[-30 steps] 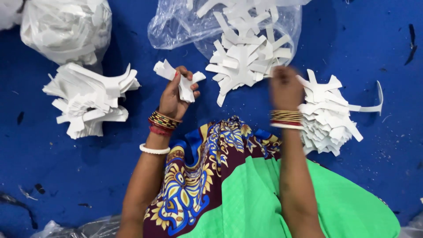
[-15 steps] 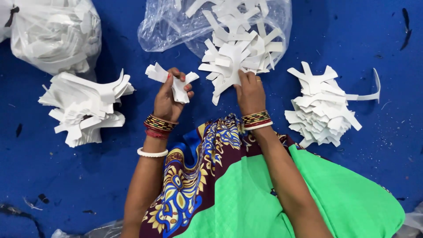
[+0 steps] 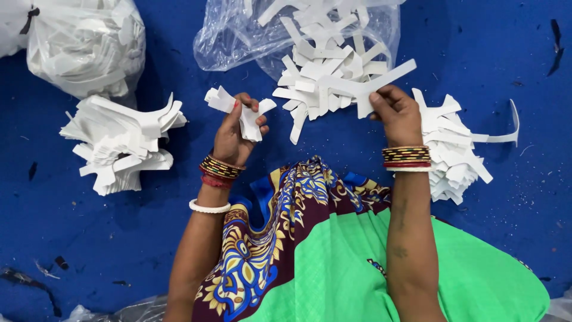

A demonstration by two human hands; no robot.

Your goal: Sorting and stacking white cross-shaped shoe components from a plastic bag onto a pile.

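In the head view, the left hand point(image 3: 233, 132) is closed around a small bundle of white cut pieces point(image 3: 238, 108), fingers curled over them, held above the blue floor covering point(image 3: 89, 238) just ahead of the person's patterned skirt point(image 3: 286, 238). The right hand point(image 3: 398, 114) pinches a single long white strip piece point(image 3: 366, 83) between thumb and fingers, lifted at the near edge of the loose heap of white pieces point(image 3: 325, 65) that spills from an open clear plastic bag point(image 3: 238, 36). Just right of that hand, partly behind the wrist, lies a stacked pile of pieces point(image 3: 456, 146). Well off to the left sits another stacked pile point(image 3: 122, 143), with a tied full bag point(image 3: 83, 42) beyond it.
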